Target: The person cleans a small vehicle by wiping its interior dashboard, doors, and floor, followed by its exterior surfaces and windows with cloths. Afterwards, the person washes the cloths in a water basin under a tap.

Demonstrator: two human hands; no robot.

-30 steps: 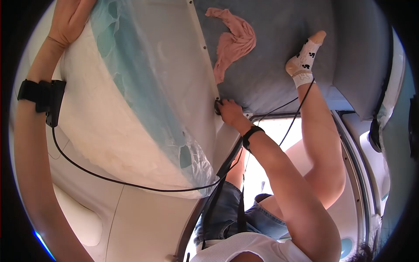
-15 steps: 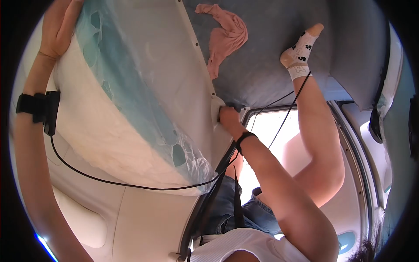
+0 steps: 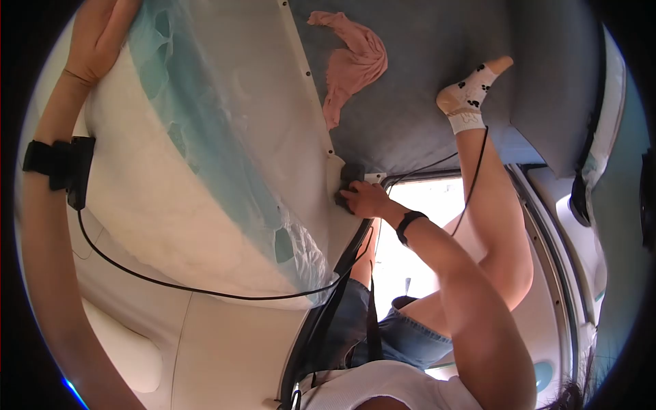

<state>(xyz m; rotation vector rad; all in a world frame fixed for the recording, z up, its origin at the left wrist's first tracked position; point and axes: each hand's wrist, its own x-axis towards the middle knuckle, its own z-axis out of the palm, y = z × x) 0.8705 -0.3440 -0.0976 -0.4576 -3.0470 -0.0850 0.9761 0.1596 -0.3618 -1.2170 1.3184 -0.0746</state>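
Observation:
My left hand (image 3: 102, 44) lies against the upper edge of a pale seat (image 3: 157, 184) partly covered in torn clear plastic (image 3: 301, 260). Its visible fingers look stretched out, and their tips run out of view. At the lower corner of the grey panel, my right hand (image 3: 367, 198) has its fingers closed on a dark grey cloth-like thing (image 3: 351, 176), pressed against the light trim by the door opening. The fingers partly hide that thing, so its exact kind is unclear.
A crumpled pink cloth (image 3: 355, 61) lies on the dark floor (image 3: 410, 109). My raised leg, with a patterned sock (image 3: 468, 96), crosses the doorway. A black cable (image 3: 205, 294) hangs from the wrist device (image 3: 80, 172). Past my leg stands the open door (image 3: 547, 273).
My right hand has turned and shifted slightly down, opening from a tight fist to a finger grip that shows more of the dark thing. My foot has tilted; my left hand stays nearly still.

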